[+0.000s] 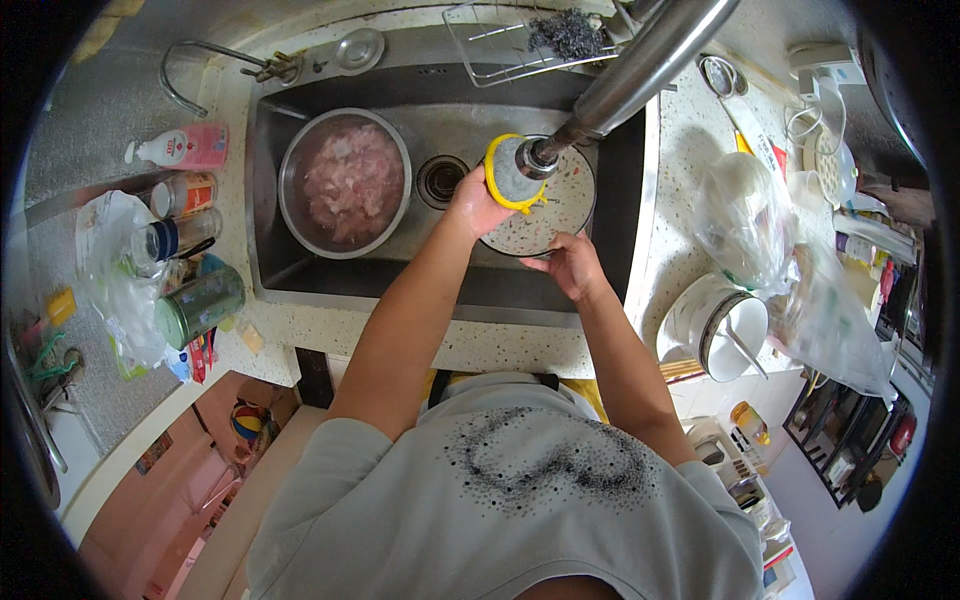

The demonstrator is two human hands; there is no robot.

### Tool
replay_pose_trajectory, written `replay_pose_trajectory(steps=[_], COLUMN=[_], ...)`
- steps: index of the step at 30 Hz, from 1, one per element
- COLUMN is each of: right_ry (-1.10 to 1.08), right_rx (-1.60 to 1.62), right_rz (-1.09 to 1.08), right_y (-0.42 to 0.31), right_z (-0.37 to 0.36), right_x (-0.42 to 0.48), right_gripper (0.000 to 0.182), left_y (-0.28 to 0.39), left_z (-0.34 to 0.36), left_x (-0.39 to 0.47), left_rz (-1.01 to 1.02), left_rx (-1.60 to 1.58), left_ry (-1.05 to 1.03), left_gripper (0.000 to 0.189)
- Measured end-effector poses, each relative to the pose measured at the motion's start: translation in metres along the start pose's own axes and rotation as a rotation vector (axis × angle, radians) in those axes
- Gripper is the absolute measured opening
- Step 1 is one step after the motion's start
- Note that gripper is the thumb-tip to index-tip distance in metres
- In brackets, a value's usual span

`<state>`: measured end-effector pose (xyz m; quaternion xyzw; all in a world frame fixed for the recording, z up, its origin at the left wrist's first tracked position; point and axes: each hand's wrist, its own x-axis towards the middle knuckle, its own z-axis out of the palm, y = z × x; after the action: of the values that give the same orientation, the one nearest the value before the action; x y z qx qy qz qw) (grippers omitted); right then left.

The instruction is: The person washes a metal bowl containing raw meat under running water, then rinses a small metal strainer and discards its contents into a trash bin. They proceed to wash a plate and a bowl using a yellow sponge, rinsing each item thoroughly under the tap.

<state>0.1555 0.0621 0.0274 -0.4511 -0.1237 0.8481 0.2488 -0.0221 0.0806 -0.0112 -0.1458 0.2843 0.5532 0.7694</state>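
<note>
A round, pale, terrazzo-patterned board or plate [572, 187] with a dark rim is under the faucet in the right half of the steel sink [510, 296]. My right hand [574, 264] grips its near edge. My left hand [480, 206] is at its left side, by the faucet's cloth-covered outlet [504, 172] with a yellow band. That outlet hides its fingertips, so whether it holds the board or touches the outlet is unclear. Left of my hands, a metal bowl [286, 184] holds pieces of raw meat in liquid. The drain [441, 182] lies between bowl and board.
The thick faucet pipe [637, 82] slants over the sink's right side. A wire rack [499, 73] with a steel scrubber [566, 34] stands behind. Bottles and jars [199, 304] line the left counter; stacked bowls [739, 337] and plastic bags [750, 217] crowd the right.
</note>
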Motion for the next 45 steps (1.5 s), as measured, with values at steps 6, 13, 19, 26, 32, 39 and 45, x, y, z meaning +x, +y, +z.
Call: replay_pose_trajectory(steps=[6,13,19,26,32,39,45], right_ry=[0.025,0.014,0.012,-0.019,-0.055,-0.051,-0.075], right_rx=[0.042,0.029,0.028,0.074,0.101,0.087,0.089], right_rz=[-0.012,-0.03,0.015,0.058,0.061,0.083,0.048], right_y=[-0.005,-0.002,0.002,0.011,0.013,0.016,0.013], right_z=[-0.007,-0.014,-0.005,0.003,0.004,0.002,0.01], right_x=[-0.008,-0.012,-0.015,-0.004,-0.003,-0.004,-0.006], right_gripper=[0.056,0.052,0.052,0.055,0.057,0.056,0.052], left_y=[-0.009,-0.017,-0.011,-0.006,-0.008,-0.014,-0.02], left_z=[-0.002,-0.017,-0.02,0.001,0.01,-0.002,-0.008], left_x=[0.002,-0.01,-0.008,-0.011,-0.024,-0.017,-0.015], left_rz=[-0.042,0.035,0.035,0.062,0.03,0.035,0.448], left_rx=[0.027,0.227,0.108,-0.071,0.005,-0.016,0.795], left_ry=[-0.057,-0.023,-0.059,-0.096,0.049,-0.033,0.153], left_gripper=[0.04,0.034,0.033,0.047,0.042,0.044,0.032])
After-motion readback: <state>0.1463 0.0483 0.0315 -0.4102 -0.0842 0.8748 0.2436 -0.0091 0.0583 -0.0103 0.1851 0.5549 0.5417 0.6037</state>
